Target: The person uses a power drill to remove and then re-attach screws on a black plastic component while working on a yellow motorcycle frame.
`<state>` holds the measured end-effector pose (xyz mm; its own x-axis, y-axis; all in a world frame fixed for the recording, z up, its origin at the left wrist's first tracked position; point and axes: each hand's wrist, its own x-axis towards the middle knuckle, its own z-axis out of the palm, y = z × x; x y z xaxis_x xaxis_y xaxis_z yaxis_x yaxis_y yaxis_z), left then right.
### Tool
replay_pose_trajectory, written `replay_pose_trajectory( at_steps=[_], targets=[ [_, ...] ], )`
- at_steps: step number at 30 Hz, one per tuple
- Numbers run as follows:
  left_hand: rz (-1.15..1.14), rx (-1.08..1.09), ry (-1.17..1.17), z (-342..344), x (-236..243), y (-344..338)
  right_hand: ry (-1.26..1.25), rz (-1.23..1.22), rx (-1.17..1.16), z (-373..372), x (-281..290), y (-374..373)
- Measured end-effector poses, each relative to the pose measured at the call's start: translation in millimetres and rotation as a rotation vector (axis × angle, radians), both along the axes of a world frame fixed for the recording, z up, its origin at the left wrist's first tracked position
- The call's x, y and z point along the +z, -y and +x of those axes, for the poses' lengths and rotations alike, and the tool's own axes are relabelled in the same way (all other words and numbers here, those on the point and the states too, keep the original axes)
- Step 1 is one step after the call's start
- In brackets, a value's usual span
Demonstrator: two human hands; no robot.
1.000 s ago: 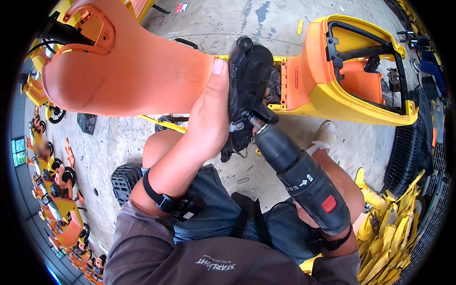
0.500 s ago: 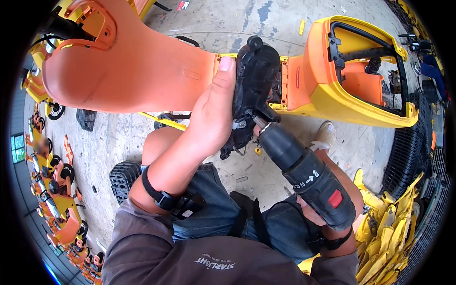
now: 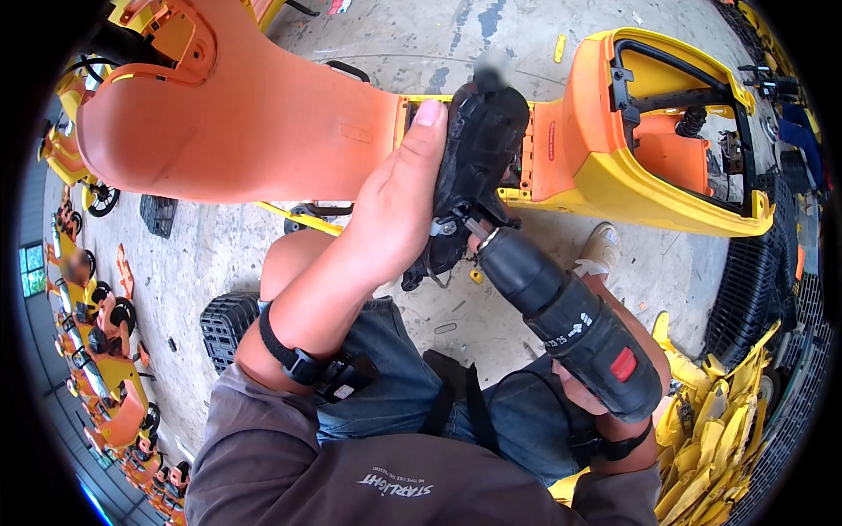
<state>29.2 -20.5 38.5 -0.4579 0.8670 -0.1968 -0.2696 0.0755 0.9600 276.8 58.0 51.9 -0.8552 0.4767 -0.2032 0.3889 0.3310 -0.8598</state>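
My left hand (image 3: 399, 206) grips a black, elongated moulded part (image 3: 478, 145) and holds it tilted above the gap in an orange and yellow scooter body (image 3: 289, 131). The thumb lies along the part's left side; the other fingers are hidden behind it. In my right hand (image 3: 579, 390) is a black cordless drill (image 3: 570, 320) with a red patch on its back. Its bit (image 3: 476, 228) points up and left, meeting the lower end of the black part beside a small metal piece (image 3: 445, 227). The drill's body mostly covers my right hand.
The yellow-framed rear section (image 3: 667, 131) of the scooter body stands at the right. Yellow panels (image 3: 715, 421) are heaped at the lower right, near black plastic crates (image 3: 745, 280). Another black crate (image 3: 230, 329) sits by my left knee. Several scooters (image 3: 118, 408) line the left side.
The upper end of the black part has shifted slightly right, along with my left hand. The drill has moved slightly right and down, its bit still at the part's lower end.
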Motion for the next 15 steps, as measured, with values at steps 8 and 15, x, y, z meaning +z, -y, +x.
replay_pose_trajectory(
  at_steps=[8, 15],
  targets=[
    [-0.01, 0.0, -0.029, -0.4, -0.6, -0.4, -0.033, 0.23, 0.005, -3.0, 4.2, 0.3],
    [0.0, -0.023, 0.006, -1.6, 0.4, -1.6, -0.133, 0.226, -0.019, 5.3, -1.4, -0.2]
  ],
)
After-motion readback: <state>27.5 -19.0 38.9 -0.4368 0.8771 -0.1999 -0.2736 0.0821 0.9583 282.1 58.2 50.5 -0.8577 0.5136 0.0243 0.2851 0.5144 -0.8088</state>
